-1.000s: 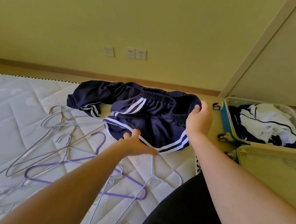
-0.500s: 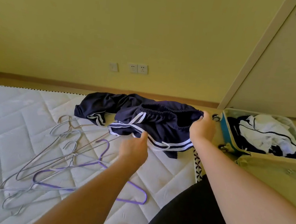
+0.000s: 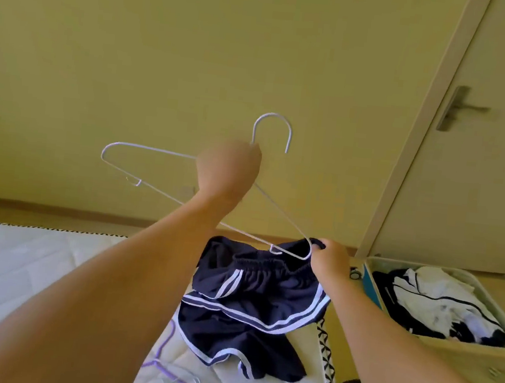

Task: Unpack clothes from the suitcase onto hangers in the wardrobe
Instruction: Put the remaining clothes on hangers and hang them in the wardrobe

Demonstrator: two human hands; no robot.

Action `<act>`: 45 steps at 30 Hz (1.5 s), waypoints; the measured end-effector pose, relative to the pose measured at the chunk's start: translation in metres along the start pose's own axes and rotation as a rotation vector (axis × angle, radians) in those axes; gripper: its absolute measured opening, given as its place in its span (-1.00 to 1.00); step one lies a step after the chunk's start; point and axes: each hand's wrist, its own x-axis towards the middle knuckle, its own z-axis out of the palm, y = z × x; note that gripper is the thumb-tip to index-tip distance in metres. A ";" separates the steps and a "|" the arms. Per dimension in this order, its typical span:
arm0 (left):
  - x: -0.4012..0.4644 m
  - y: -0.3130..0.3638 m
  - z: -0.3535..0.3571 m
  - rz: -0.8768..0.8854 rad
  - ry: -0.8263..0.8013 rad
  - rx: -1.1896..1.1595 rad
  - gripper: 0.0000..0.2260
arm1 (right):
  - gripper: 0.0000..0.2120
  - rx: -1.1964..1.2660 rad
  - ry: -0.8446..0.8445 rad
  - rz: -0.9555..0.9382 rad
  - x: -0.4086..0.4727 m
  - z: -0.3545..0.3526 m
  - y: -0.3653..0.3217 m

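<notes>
Left hand (image 3: 227,170), blurred, grips white hanger (image 3: 143,148) at neck; right hand (image 3: 328,257) pinches navy shorts (image 3: 252,297) waistband; fingertips hidden.

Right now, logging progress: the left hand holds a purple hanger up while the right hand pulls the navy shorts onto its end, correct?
Not quite: in the head view the hanger held up by the left hand is white, not purple. The right hand does grip the navy shorts at its end.
</notes>
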 end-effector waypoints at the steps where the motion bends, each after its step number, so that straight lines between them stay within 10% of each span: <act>1: 0.004 0.005 0.000 0.025 0.020 -0.008 -0.57 | -0.81 0.011 -0.016 -0.020 0.000 -0.006 0.002; 10: -0.007 0.053 0.029 0.221 -0.110 -0.048 -0.55 | -0.76 -0.040 -0.066 -0.108 0.009 -0.033 -0.028; 19: 0.018 0.028 0.048 -0.157 -0.392 -0.311 -0.66 | -0.70 -0.186 0.004 -0.308 0.019 -0.052 -0.034; 31: 0.021 0.059 0.048 -0.172 -0.588 -0.520 -0.57 | -0.77 -0.505 -0.042 -0.623 0.023 -0.042 -0.045; 37: -0.028 0.051 0.065 0.354 0.157 -0.409 -0.79 | -0.82 -0.370 -0.048 -0.411 0.036 -0.067 -0.044; 39: -0.059 0.046 0.078 0.637 -0.160 -0.461 -0.80 | -0.81 -0.298 -0.008 -0.364 0.037 -0.074 -0.042; 42: -0.095 0.045 0.114 0.609 -0.993 -0.160 -0.58 | -0.77 -0.257 0.002 -0.370 0.033 -0.083 -0.042; 45: -0.107 0.042 0.145 0.556 -1.184 0.039 -0.38 | -0.74 -0.245 -0.004 -0.384 0.029 -0.093 -0.039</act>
